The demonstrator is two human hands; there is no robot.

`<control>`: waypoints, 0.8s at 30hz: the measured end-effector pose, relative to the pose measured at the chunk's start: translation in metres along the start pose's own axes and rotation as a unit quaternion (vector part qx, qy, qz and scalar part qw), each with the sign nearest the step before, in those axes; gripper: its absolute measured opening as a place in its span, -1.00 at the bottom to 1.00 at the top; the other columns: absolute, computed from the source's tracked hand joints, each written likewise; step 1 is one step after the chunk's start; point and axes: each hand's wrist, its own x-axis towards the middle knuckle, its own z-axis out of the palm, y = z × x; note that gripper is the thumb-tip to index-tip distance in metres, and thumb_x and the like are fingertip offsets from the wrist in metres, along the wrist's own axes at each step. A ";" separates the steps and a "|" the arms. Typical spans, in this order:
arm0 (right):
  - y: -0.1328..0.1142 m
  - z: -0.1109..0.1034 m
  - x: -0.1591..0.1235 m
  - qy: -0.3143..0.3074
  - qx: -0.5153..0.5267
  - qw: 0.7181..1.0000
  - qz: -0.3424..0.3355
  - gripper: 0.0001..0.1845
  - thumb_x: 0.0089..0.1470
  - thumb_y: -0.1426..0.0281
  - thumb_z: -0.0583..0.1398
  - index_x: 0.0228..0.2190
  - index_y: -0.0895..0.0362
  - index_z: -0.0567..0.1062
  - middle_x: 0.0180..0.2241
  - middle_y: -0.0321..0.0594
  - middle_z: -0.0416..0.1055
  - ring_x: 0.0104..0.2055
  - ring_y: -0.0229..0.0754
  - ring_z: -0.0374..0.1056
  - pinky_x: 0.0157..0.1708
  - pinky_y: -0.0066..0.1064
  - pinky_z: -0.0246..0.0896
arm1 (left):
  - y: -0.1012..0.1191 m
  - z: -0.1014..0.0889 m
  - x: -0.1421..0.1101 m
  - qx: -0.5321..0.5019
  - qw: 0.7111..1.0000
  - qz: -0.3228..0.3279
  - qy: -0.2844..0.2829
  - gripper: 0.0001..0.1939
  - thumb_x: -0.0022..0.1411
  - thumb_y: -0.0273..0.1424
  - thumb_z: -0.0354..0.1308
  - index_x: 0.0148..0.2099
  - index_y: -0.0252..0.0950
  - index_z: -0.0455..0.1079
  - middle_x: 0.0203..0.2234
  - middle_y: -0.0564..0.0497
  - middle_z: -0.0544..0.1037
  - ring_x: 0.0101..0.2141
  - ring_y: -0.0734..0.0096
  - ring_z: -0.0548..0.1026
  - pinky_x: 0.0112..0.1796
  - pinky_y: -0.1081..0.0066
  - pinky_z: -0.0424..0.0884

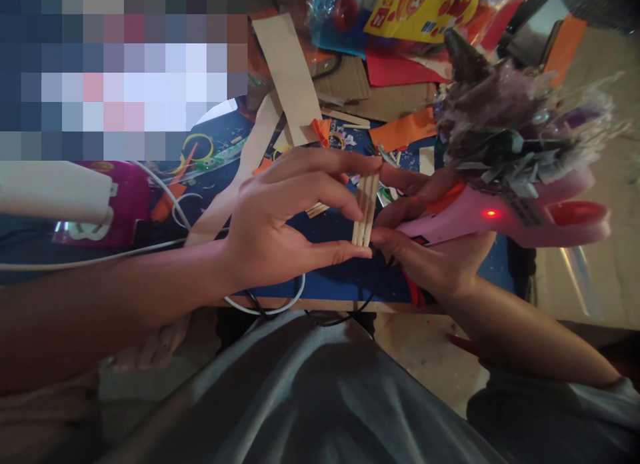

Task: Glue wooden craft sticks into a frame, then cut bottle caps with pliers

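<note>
Wooden craft sticks (366,211), side by side, are pinched in your left hand (290,217) above the blue table (335,284), just left of the apparent pink glue gun (475,217) your right hand (450,264) grips, a close hold calling for steadiness and fingertips clear of its nozzle.

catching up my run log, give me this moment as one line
left hand: holds sticks | right hand: holds pink glue gun | red light: lit | table: orange paper
</note>
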 end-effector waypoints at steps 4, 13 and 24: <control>-0.004 0.003 0.002 0.007 0.005 1.000 -0.004 -0.44 -0.14 0.25 0.76 -0.25 -0.14 0.59 -0.16 -0.35 0.75 -0.43 -0.09 0.62 -0.53 -0.23 0.54 | 0.000 -0.004 0.000 0.013 1.000 0.004 -0.017 -0.71 0.32 -0.18 0.63 -0.03 -0.16 0.69 0.21 -0.11 0.75 0.07 0.13 0.80 0.04 0.15 0.81; -0.011 0.007 0.005 -0.032 0.000 0.999 -0.021 -0.56 0.02 0.25 0.69 -0.25 -0.13 0.58 -0.41 -0.41 0.65 -0.45 -0.09 0.59 -0.51 -0.25 0.48 | 0.002 -0.004 -0.001 -0.038 0.998 -0.042 -0.017 -0.75 0.35 -0.11 0.60 -0.05 -0.07 0.72 0.19 -0.05 0.74 0.09 0.07 0.80 0.08 0.03 0.83; -0.010 0.008 0.004 -0.037 0.020 0.999 -0.007 -0.57 0.04 0.34 0.68 -0.24 -0.11 0.59 -0.15 -0.34 0.76 -0.43 -0.16 0.55 -0.44 -0.27 0.51 | -0.003 0.001 -0.005 0.003 1.000 0.012 0.000 -0.78 0.35 -0.18 0.59 -0.07 -0.08 0.68 0.19 -0.05 0.72 0.07 0.08 0.81 -0.14 0.12 0.90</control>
